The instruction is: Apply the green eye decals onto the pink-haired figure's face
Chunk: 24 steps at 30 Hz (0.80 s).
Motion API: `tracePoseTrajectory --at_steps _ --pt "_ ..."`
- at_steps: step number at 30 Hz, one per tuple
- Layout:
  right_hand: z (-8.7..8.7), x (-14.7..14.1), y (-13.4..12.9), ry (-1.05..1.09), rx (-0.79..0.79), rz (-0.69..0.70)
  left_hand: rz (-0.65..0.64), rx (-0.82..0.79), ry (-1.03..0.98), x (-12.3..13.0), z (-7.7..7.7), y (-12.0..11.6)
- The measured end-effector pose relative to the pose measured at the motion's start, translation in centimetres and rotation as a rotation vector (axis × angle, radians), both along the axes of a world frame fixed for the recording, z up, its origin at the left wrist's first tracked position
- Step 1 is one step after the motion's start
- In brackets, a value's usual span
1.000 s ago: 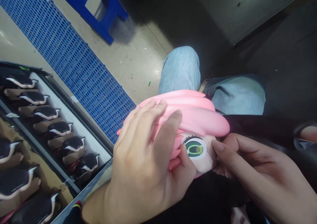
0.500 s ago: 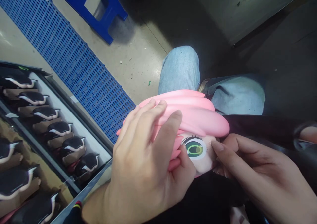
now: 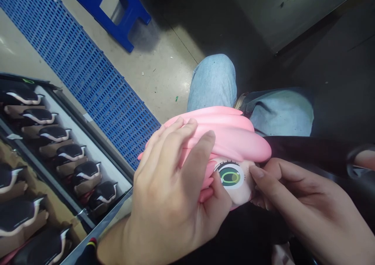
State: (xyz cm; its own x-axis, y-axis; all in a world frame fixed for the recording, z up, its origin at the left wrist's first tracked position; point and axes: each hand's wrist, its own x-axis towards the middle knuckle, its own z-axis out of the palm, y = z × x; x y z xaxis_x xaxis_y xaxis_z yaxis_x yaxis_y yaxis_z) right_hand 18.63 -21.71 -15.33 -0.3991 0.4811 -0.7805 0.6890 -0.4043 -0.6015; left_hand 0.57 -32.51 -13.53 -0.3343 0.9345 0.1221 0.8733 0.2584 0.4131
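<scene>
A doll head (image 3: 231, 140) with pink moulded hair and a large green eye lies over my lap. My left hand (image 3: 172, 187) is wrapped over the hair, its thumb pressed near the eye, and holds the head. At the right side of the face, my right hand (image 3: 295, 202) pinches the edge, thumb on the cheek beside the eye. The fingers beneath are partly hidden, and whether a small piece sits between them cannot be seen. The lower part of the head is hidden by my hands.
To the left, a partitioned box (image 3: 108, 171) holds several black-and-white moulded parts (image 3: 70, 152) between cardboard strips. Beyond it runs a blue plastic grating (image 3: 96, 70). A blue stool (image 3: 125, 19) stands at the top. My knees in jeans (image 3: 213, 81) are ahead.
</scene>
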Motion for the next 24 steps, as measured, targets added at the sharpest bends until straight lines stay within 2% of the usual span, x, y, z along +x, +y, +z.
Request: tracePoseTrajectory --at_steps 6,24 --pt "0.15 -0.24 0.06 -0.005 -0.061 -0.034 0.009 0.011 -0.023 0.02 0.08 0.21" --pt "0.21 0.02 0.10 -0.003 -0.044 -0.027 0.021 0.001 -0.020 0.19 -0.04 0.19"
